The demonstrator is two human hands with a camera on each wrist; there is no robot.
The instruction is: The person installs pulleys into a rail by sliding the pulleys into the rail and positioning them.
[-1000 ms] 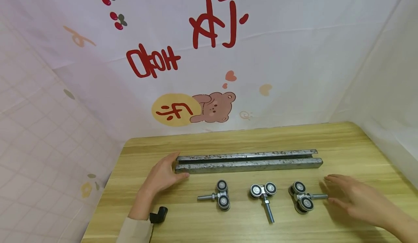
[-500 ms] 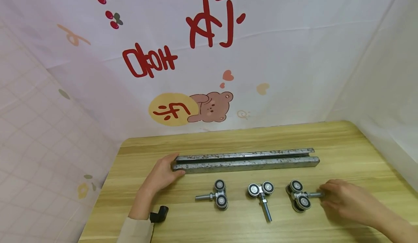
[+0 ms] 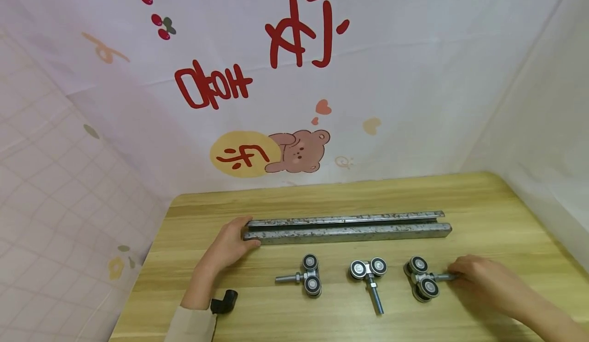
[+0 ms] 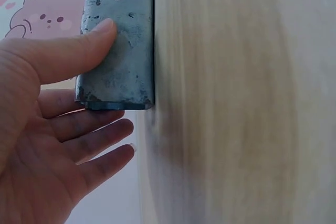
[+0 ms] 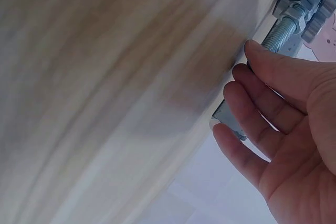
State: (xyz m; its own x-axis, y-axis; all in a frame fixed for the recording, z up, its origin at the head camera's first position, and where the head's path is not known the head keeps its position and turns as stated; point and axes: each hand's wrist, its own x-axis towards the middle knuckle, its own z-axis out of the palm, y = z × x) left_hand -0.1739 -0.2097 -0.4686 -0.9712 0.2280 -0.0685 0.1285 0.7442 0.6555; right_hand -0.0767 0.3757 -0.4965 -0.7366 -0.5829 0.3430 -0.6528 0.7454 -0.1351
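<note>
A scuffed grey steel channel rail (image 3: 345, 233) lies across the table with its slot facing up. My left hand (image 3: 229, 245) grips the rail's left end, thumb on the near wall; the left wrist view shows the thumb pressed on the metal (image 4: 118, 51) and the other fingers behind it. On the right, my right hand (image 3: 483, 283) pinches the threaded bolt of the rightmost roller trolley (image 3: 422, 279), whose wheels rest on the table. In the right wrist view thumb and forefinger meet at the bolt's end (image 5: 281, 35). Two more roller trolleys, the middle one (image 3: 370, 273) and the left one (image 3: 311, 275), lie in front of the rail.
The wooden table (image 3: 322, 324) ends at the back against a white printed cloth (image 3: 405, 86). A black elbow-shaped piece (image 3: 224, 302) lies beside my left forearm. Cloth walls also stand at the left and right sides.
My right hand has closed in on the rightmost trolley's bolt and now pinches its end. My left hand stays on the rail; the trolleys lie where they were.
</note>
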